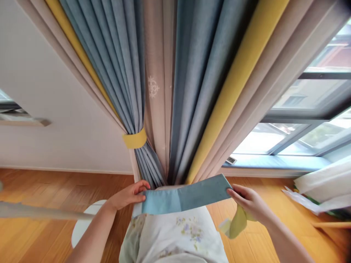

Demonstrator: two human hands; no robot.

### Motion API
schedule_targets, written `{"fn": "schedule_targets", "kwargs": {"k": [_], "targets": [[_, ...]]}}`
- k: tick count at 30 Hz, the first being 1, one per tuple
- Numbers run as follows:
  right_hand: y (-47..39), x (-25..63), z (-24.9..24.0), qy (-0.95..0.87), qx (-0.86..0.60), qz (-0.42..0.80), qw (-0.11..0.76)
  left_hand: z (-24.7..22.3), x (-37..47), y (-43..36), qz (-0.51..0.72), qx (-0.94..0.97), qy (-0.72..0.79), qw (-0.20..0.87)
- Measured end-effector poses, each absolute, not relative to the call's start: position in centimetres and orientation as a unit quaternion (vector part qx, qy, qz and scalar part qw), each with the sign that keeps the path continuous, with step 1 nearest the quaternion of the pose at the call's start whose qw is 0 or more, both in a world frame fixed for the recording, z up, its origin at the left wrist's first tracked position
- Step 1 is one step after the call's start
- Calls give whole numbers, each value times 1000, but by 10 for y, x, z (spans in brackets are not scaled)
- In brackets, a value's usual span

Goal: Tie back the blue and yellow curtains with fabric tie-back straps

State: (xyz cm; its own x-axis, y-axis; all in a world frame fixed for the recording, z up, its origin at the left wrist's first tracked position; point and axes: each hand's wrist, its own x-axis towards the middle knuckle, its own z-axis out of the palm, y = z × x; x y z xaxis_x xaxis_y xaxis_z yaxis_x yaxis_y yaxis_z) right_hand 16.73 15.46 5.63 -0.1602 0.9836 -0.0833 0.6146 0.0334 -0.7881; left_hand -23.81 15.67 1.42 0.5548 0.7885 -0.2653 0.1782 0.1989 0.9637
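Observation:
A flat blue fabric strip (189, 197) stretches between my two hands in front of my body, with a crease near its middle. My left hand (130, 195) is closed on its left end, fingers curled at the edge. At the right end my right hand (246, 201) pinches the corner, and a yellow fabric piece (238, 223) hangs below that hand. Beyond the strip, the left blue curtain (115, 65) is gathered by a yellow band (135, 139). The right blue curtain (200, 80) with its yellow stripe hangs loose.
A window (298, 109) with a blue sill (276, 162) is at the right, a small device (231, 160) on the sill. White fabric (326, 182) hangs at the far right. A round white base (90, 219) with a pole stands on the wooden floor (35, 186) at left.

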Motion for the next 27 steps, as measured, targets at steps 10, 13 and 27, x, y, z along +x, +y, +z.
{"fn": "schedule_targets", "kwargs": {"k": [10,13,27], "targets": [[82,220,-17,-640,-670,353,131,-80,-228,84,48,603,609,513],[72,214,22,-680,-623,343,178,-55,-193,76,140,629,608,464],[103,125,205,-805,-485,51,339,48,-48,91,318,558,226,733]]}}
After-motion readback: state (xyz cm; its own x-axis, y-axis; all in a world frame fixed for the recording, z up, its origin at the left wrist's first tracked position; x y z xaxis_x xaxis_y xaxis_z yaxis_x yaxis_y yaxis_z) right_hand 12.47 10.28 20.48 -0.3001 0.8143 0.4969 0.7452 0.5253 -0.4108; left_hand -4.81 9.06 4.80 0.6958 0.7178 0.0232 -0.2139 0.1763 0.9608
